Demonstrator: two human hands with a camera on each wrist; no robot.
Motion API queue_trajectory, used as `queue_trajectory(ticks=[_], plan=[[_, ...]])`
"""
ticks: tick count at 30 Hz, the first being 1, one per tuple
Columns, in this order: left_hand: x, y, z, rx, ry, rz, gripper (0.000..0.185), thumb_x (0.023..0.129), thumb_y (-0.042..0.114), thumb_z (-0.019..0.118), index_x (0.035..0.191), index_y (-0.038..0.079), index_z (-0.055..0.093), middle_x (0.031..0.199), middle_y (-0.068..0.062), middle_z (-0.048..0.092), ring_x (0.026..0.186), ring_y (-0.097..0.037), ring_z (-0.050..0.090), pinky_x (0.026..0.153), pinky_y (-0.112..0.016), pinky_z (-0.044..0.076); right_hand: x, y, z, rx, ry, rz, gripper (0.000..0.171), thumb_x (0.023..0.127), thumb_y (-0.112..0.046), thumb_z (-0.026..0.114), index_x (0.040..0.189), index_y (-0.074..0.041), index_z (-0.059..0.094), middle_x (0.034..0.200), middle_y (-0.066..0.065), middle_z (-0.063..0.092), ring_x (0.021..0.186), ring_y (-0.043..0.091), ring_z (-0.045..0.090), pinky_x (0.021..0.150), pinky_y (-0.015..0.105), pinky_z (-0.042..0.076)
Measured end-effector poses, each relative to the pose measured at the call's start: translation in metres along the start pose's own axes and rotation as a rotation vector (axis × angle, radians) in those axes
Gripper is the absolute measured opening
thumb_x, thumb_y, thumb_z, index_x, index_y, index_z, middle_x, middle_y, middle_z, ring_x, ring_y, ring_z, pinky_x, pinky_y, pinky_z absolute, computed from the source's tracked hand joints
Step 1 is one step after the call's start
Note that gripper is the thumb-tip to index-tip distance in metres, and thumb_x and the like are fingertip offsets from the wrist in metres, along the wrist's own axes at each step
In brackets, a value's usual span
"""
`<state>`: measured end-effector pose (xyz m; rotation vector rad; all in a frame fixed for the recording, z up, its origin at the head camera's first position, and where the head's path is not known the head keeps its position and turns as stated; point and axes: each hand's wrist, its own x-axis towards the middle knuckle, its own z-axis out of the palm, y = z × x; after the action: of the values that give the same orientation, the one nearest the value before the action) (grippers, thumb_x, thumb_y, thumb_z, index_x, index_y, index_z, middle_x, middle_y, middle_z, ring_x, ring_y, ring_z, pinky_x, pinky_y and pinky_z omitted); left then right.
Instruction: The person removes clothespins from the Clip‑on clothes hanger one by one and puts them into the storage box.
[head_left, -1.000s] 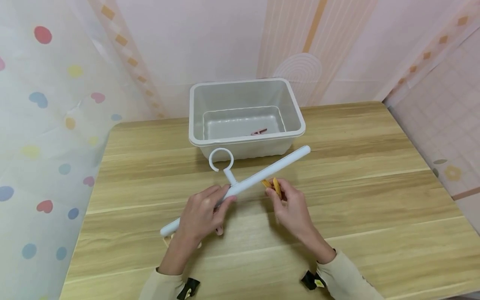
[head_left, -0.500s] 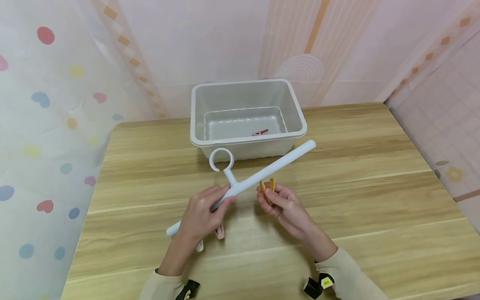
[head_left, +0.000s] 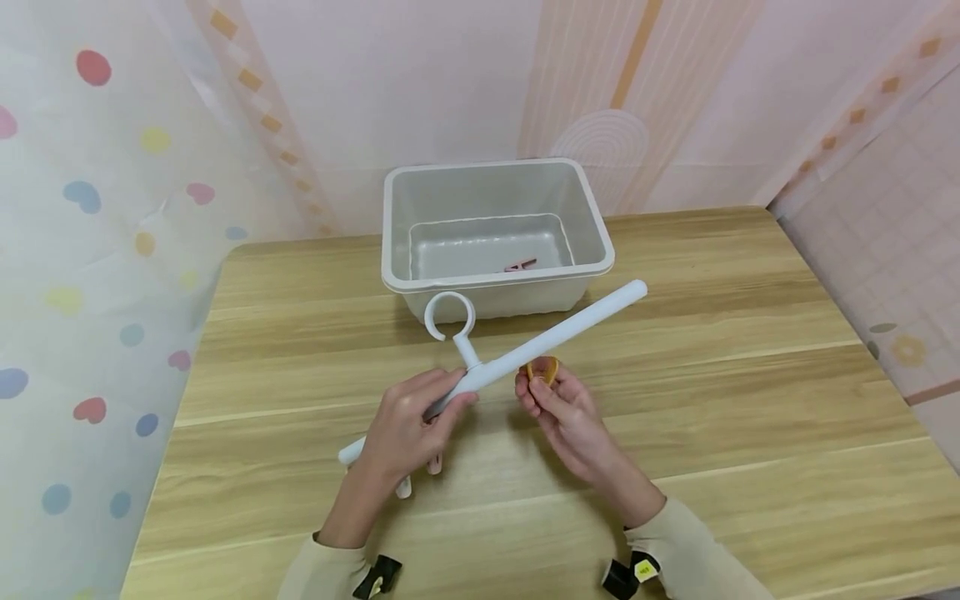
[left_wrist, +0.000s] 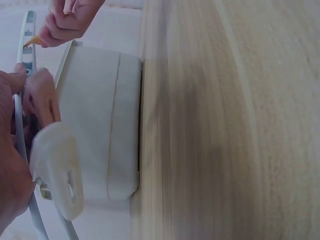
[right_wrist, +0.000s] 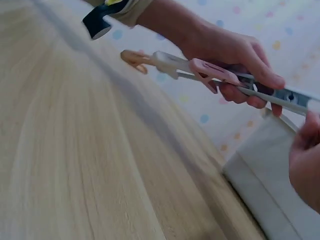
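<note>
My left hand point(head_left: 412, 421) grips a pale white hanger point(head_left: 558, 335) near its middle, just beside the stem with the open ring hook. The bar slants up to the right above the table. My right hand point(head_left: 573, 417) pinches an orange clothespin point(head_left: 542, 369) under the bar's right half. In the left wrist view the tip of this clothespin point(left_wrist: 34, 41) meets the slotted underside of the bar. Along the left half, in the right wrist view, hang a pink clothespin point(right_wrist: 215, 72), a white clothespin point(right_wrist: 171, 62) and a tan clothespin point(right_wrist: 134, 59).
A light grey plastic bin point(head_left: 498, 296) stands at the back of the wooden table point(head_left: 750, 375), against the patterned wall covering. One pink clothespin point(head_left: 521, 264) lies inside it. The bar's right end reaches up in front of the bin's right corner.
The hanger has shifted slightly right, its right end rising a little. My right hand has turned the orange clothespin and brought it up against the bar.
</note>
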<state>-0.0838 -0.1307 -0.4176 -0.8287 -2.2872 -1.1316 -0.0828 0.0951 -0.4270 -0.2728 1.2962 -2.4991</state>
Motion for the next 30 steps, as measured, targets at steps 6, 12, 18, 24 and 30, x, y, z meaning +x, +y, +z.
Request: queue_trajectory(ticks=[6, 12, 18, 24, 30], plan=[[-0.002, -0.002, 0.001, 0.033, -0.006, -0.016, 0.021, 0.087, 0.010, 0.077, 0.106, 0.000, 0.076, 0.074, -0.001, 0.067, 0.056, -0.001, 0.047, 0.047, -0.010, 0.038, 0.001, 0.005, 0.003, -0.441, 0.207, -0.163, 0.013, 0.103, -0.005, 0.052, 0.116, -0.001, 0.054, 0.093, -0.002, 0.066, 0.079, 0.009, 0.057, 0.069, 0.018, 0.050], [-0.004, -0.005, -0.002, 0.100, -0.021, -0.005, 0.021, 0.092, 0.017, 0.074, 0.104, 0.001, 0.076, 0.070, 0.000, 0.063, 0.054, 0.000, 0.047, 0.047, -0.011, 0.040, 0.003, -0.004, -0.003, -0.826, 0.249, -0.236, 0.013, 0.099, -0.004, 0.060, 0.111, 0.001, 0.062, 0.093, 0.018, 0.071, 0.075, 0.014, 0.060, 0.062, 0.018, 0.049], [-0.006, -0.007, -0.003, 0.225, -0.053, -0.006, 0.019, 0.084, 0.013, 0.080, 0.099, 0.005, 0.074, 0.065, 0.003, 0.054, 0.053, 0.000, 0.042, 0.046, -0.013, 0.037, 0.004, -0.015, -0.005, -1.233, 0.221, -0.330, 0.007, 0.096, -0.005, 0.066, 0.102, -0.003, 0.067, 0.086, 0.012, 0.072, 0.068, 0.010, 0.054, 0.057, 0.020, 0.046], [-0.006, -0.007, -0.002, 0.280, -0.070, 0.003, 0.018, 0.086, 0.018, 0.078, 0.099, 0.006, 0.073, 0.065, 0.003, 0.054, 0.053, -0.001, 0.041, 0.045, -0.014, 0.037, 0.004, -0.023, -0.001, -1.462, 0.181, -0.397, 0.007, 0.095, -0.002, 0.065, 0.102, -0.001, 0.067, 0.088, 0.010, 0.071, 0.070, 0.013, 0.059, 0.061, 0.026, 0.053], [-0.006, -0.007, -0.001, 0.285, -0.063, -0.002, 0.022, 0.084, 0.017, 0.079, 0.101, 0.004, 0.074, 0.066, 0.002, 0.055, 0.052, -0.001, 0.042, 0.045, -0.014, 0.039, 0.003, -0.025, 0.002, -1.520, 0.174, -0.437, 0.007, 0.095, -0.003, 0.066, 0.101, 0.000, 0.066, 0.084, 0.009, 0.068, 0.069, 0.013, 0.059, 0.061, 0.026, 0.053]])
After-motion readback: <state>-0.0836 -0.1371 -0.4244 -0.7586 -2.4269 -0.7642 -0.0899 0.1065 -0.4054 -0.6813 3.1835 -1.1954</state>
